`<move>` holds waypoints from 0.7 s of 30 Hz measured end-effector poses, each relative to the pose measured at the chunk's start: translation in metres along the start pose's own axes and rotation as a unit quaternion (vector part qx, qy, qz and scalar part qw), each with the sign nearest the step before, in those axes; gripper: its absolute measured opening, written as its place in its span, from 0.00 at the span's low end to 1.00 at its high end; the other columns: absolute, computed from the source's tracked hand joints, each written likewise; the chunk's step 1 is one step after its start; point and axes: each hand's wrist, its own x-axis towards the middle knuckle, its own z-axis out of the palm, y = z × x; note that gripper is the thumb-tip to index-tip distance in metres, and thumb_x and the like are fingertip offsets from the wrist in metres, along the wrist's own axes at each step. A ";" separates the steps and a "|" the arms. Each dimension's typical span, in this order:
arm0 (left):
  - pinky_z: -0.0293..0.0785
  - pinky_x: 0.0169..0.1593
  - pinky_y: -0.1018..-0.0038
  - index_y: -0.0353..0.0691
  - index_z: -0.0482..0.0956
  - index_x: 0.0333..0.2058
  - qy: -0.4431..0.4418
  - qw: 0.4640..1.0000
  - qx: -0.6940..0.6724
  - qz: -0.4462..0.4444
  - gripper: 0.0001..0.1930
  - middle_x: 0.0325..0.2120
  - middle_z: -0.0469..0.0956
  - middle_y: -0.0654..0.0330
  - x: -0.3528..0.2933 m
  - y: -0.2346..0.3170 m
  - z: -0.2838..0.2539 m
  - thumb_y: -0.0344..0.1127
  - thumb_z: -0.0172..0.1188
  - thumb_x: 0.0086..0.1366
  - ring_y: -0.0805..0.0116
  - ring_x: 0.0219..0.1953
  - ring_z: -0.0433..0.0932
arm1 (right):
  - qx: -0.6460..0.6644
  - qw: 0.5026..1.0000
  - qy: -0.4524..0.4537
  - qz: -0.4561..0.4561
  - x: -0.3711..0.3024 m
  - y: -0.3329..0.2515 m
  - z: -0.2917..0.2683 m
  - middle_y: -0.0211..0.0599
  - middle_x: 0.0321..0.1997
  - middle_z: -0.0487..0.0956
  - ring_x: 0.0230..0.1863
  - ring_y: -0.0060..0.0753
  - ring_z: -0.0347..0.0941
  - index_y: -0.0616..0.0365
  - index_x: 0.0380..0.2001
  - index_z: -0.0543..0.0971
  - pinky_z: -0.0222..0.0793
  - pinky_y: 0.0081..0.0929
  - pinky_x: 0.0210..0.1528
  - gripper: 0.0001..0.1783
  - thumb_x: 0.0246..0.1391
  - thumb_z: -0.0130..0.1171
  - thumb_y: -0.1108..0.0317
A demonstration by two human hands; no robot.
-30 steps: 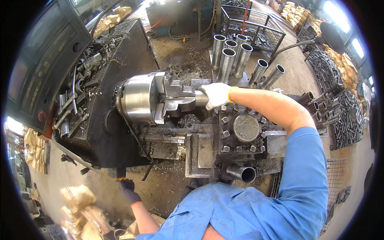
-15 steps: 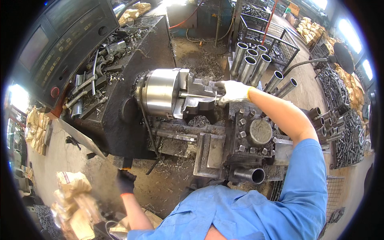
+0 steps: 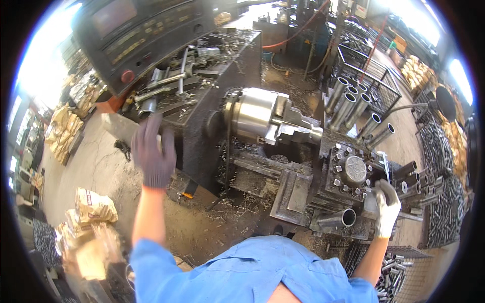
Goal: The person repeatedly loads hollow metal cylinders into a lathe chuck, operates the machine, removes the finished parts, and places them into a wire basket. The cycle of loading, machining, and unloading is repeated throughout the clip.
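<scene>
My left hand (image 3: 154, 156), in a dark glove, is raised in front of the lathe's headstock, fingers stretched out and smeared by motion; I see nothing in it. My right hand (image 3: 387, 206), in a white glove, is at the right side of the tool post (image 3: 355, 170), its fingers curled. A thin silver lever (image 3: 385, 164) shows just above its fingertips; what the fingers close on is hidden. The shiny chuck (image 3: 255, 115) has a short piece of metal tube (image 3: 316, 135) sticking out from its jaws. Another tube (image 3: 344, 218) lies in the tool post's near side.
A control panel (image 3: 134, 40) with a red button (image 3: 128, 77) hangs at upper left. Wrenches (image 3: 164, 83) and chips lie on the headstock. Upright metal tubes (image 3: 346, 108) stand behind the tool post. A wire cage (image 3: 376, 81) is farther back; paper sacks (image 3: 96, 207) sit lower left.
My right hand has left the workpiece at the chuck and come back to the right of the tool post. My left hand has risen from low beside the machine. The view has shifted.
</scene>
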 end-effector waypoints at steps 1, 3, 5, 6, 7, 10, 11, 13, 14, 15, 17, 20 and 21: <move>0.77 0.56 0.55 0.41 0.79 0.62 -0.022 1.000 0.021 0.003 0.20 0.51 0.85 0.47 0.035 -0.008 0.017 0.37 0.60 0.74 0.45 0.53 0.83 | 0.033 0.999 -0.010 0.000 -0.015 0.009 -0.005 0.45 0.49 0.89 0.48 0.30 0.83 0.69 0.52 0.85 0.80 0.29 0.55 0.19 0.60 0.69 0.70; 0.79 0.52 0.48 0.45 0.60 0.74 -0.118 0.984 0.115 -0.069 0.32 0.45 0.86 0.42 0.093 -0.033 0.056 0.49 0.53 0.77 0.40 0.49 0.86 | 0.015 1.000 -0.009 0.008 -0.037 0.019 -0.015 0.46 0.48 0.88 0.47 0.31 0.83 0.69 0.52 0.85 0.79 0.29 0.55 0.19 0.59 0.68 0.70; 0.82 0.49 0.50 0.43 0.52 0.77 -0.219 0.941 0.197 -0.167 0.39 0.41 0.88 0.46 0.138 -0.061 0.092 0.54 0.52 0.76 0.43 0.46 0.88 | 0.005 0.999 -0.012 0.035 -0.058 0.021 -0.026 0.45 0.47 0.88 0.46 0.32 0.82 0.70 0.51 0.85 0.78 0.30 0.54 0.19 0.58 0.67 0.72; 0.80 0.50 0.45 0.45 0.49 0.79 -0.249 0.932 0.195 -0.179 0.41 0.42 0.89 0.44 0.150 -0.073 0.102 0.57 0.50 0.75 0.41 0.47 0.88 | -0.026 0.999 -0.016 0.020 -0.066 0.019 -0.032 0.44 0.47 0.88 0.46 0.31 0.82 0.70 0.51 0.85 0.78 0.29 0.54 0.18 0.58 0.67 0.73; 0.78 0.53 0.40 0.49 0.46 0.80 -0.317 0.903 0.210 -0.200 0.43 0.46 0.88 0.41 0.162 -0.081 0.110 0.57 0.50 0.74 0.38 0.50 0.87 | -0.046 0.999 -0.023 0.017 -0.075 0.016 -0.039 0.44 0.47 0.88 0.46 0.31 0.83 0.70 0.51 0.85 0.78 0.28 0.54 0.18 0.59 0.67 0.72; 0.77 0.54 0.39 0.50 0.50 0.78 -0.313 0.909 0.186 -0.202 0.41 0.54 0.84 0.38 0.165 -0.072 0.106 0.59 0.51 0.73 0.36 0.55 0.85 | -0.050 0.997 -0.050 0.035 -0.095 0.013 -0.052 0.43 0.53 0.88 0.53 0.31 0.83 0.70 0.55 0.83 0.77 0.29 0.61 0.20 0.60 0.66 0.76; 0.78 0.52 0.39 0.49 0.54 0.76 -0.249 0.935 0.179 -0.179 0.39 0.53 0.84 0.38 0.156 -0.057 0.097 0.59 0.51 0.74 0.36 0.54 0.85 | -0.022 0.998 -0.054 0.028 -0.100 0.016 -0.055 0.43 0.53 0.88 0.53 0.30 0.83 0.70 0.55 0.83 0.77 0.29 0.60 0.20 0.60 0.66 0.76; 0.81 0.48 0.46 0.50 0.62 0.74 -0.048 0.993 0.103 -0.026 0.33 0.47 0.86 0.47 0.113 -0.011 0.071 0.55 0.55 0.76 0.41 0.47 0.86 | 0.006 0.995 -0.057 0.077 -0.108 0.027 -0.057 0.45 0.53 0.88 0.53 0.31 0.84 0.70 0.56 0.83 0.78 0.29 0.61 0.21 0.59 0.64 0.78; 0.81 0.46 0.50 0.48 0.69 0.71 -0.072 0.997 -0.023 -0.030 0.30 0.44 0.86 0.51 0.079 0.016 0.054 0.47 0.62 0.75 0.44 0.44 0.86 | 0.016 0.995 -0.068 0.076 -0.110 0.035 -0.056 0.45 0.53 0.88 0.53 0.32 0.84 0.70 0.56 0.83 0.78 0.29 0.61 0.21 0.58 0.64 0.79; 0.81 0.45 0.53 0.44 0.74 0.67 -0.068 0.984 -0.162 -0.002 0.26 0.41 0.85 0.52 0.036 0.044 0.038 0.38 0.66 0.72 0.48 0.42 0.86 | 0.035 0.993 -0.076 0.087 -0.112 0.044 -0.055 0.45 0.53 0.88 0.53 0.32 0.84 0.69 0.56 0.83 0.78 0.29 0.62 0.21 0.58 0.64 0.80; 0.82 0.50 0.62 0.41 0.80 0.61 -0.159 0.934 -0.312 -0.070 0.24 0.41 0.86 0.51 -0.063 0.104 0.016 0.31 0.70 0.66 0.55 0.43 0.87 | 0.043 0.989 -0.102 0.102 -0.112 0.063 -0.050 0.46 0.52 0.88 0.53 0.32 0.84 0.70 0.56 0.83 0.78 0.29 0.62 0.21 0.59 0.63 0.81; 0.81 0.57 0.60 0.43 0.83 0.57 -0.462 0.803 -0.303 -0.223 0.22 0.46 0.87 0.46 -0.210 0.176 -0.014 0.48 0.63 0.71 0.50 0.51 0.87 | 0.060 0.978 -0.164 0.117 -0.104 0.085 -0.041 0.45 0.55 0.87 0.53 0.32 0.85 0.66 0.59 0.82 0.80 0.30 0.59 0.24 0.59 0.68 0.75; 0.80 0.58 0.60 0.43 0.83 0.57 -0.553 0.729 -0.264 -0.306 0.23 0.48 0.87 0.47 -0.251 0.194 -0.028 0.51 0.61 0.72 0.50 0.52 0.86 | 0.085 0.972 -0.195 0.100 -0.101 0.089 -0.035 0.44 0.55 0.87 0.51 0.31 0.85 0.66 0.61 0.81 0.81 0.30 0.57 0.27 0.57 0.70 0.74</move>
